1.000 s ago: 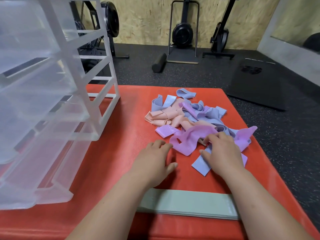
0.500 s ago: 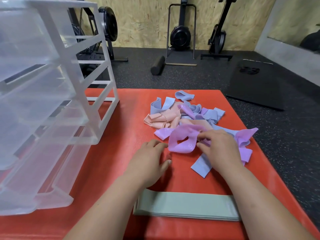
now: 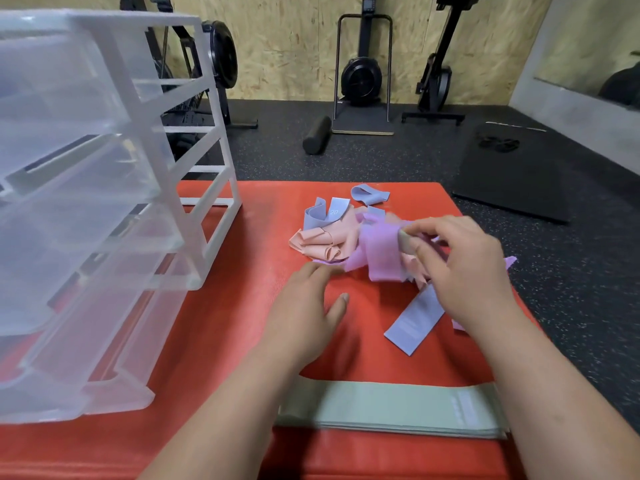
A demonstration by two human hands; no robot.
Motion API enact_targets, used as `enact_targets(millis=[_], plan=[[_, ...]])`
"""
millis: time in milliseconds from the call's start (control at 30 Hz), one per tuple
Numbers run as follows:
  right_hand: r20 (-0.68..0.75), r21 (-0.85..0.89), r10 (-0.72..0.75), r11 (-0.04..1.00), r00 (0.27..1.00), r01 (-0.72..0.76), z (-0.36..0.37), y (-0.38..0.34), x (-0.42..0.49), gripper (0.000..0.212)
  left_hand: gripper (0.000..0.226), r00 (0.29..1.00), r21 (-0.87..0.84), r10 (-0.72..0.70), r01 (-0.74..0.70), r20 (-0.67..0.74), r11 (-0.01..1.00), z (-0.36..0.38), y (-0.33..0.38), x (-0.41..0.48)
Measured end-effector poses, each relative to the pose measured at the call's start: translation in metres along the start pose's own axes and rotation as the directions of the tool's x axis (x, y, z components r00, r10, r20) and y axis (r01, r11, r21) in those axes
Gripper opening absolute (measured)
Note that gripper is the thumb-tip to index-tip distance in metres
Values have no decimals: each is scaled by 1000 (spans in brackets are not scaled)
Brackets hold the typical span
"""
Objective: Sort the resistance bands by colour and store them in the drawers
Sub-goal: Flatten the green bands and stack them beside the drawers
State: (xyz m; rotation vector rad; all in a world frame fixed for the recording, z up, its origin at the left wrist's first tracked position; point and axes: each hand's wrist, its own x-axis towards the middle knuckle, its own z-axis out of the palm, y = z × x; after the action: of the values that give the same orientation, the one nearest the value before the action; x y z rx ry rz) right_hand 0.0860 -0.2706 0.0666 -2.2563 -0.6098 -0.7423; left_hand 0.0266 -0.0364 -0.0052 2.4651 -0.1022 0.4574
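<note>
A tangled pile of resistance bands lies on the red mat (image 3: pixel 221 341): peach bands (image 3: pixel 322 242), blue bands (image 3: pixel 327 213) and purple ones. My right hand (image 3: pixel 460 268) pinches a purple band (image 3: pixel 379 254) and holds it lifted above the pile. My left hand (image 3: pixel 304 313) lies flat on the mat with straight fingers, its fingertips at the pile's near edge. One blue band (image 3: pixel 414 323) lies flat beside my right wrist. A neat stack of green bands (image 3: pixel 388 408) sits near me. The clear plastic drawer unit (image 3: pixel 86 220) stands at the left, its drawers pulled out.
Beyond the mat is dark gym flooring with a foam roller (image 3: pixel 317 135), exercise machines (image 3: pixel 362 77) against the wooden wall and a black mat (image 3: pixel 516 174) at the right. The red mat's right edge runs close to my right arm.
My right hand has pinched the purple band and raised it off the pile. My left hand has stayed on the mat. The camera has tilted up a little.
</note>
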Motion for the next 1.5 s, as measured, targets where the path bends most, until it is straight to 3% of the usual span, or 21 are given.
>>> enact_targets(millis=[167, 333, 433, 500, 667, 767, 1033, 1133, 1233, 1400, 1433, 1500], plan=[[141, -164, 141, 979, 980, -118, 4, 11, 1, 19, 38, 999, -57, -8, 5, -50, 998, -1, 3, 1], [-126, 38, 64, 997, 990, -60, -26, -8, 20, 16, 32, 994, -88, -7, -3, -113, 996, -2, 5, 3], [-36, -25, 134, 991, 990, -135, -25, -3, 16, 18, 33, 989, -118, -36, 20, -141, 993, -2, 8, 4], [51, 30, 225, 974, 973, -226, -20, 3, 8, 20, 33, 989, -130, -31, 12, -142, 991, -1, 9, 3], [32, 333, 268, 905, 963, -263, -25, -4, 12, 20, 34, 988, -205, 14, -45, -151, 978, -2, 13, 5], [68, 400, 304, 864, 950, -305, -21, -6, 9, 22, 35, 986, -312, -15, -38, -165, 949, -3, 22, 8], [263, 532, 274, 759, 925, -376, -5, -17, -6, 21, 42, 1000, -488, -11, 2, -15, 873, -2, 44, 9], [280, 590, 209, 733, 937, -339, -3, -23, -9, 24, 26, 997, -470, 2, 38, 83, 882, 2, 41, 10], [237, 525, 156, 810, 959, -261, -8, -20, -11, 26, 7, 997, -449, -12, 47, 81, 892, 6, 35, 10], [204, 315, 136, 929, 970, -196, -22, -5, -14, 24, 17, 956, -360, 24, -134, -292, 923, -8, 49, 13], [198, 290, 140, 937, 970, -194, -23, -4, -15, 23, 18, 945, -290, 77, -174, -317, 941, -10, 51, 12], [194, 198, 171, 958, 966, -209, -23, 0, -17, 20, 16, 966, -191, 139, -181, -217, 965, -8, 48, 9]])
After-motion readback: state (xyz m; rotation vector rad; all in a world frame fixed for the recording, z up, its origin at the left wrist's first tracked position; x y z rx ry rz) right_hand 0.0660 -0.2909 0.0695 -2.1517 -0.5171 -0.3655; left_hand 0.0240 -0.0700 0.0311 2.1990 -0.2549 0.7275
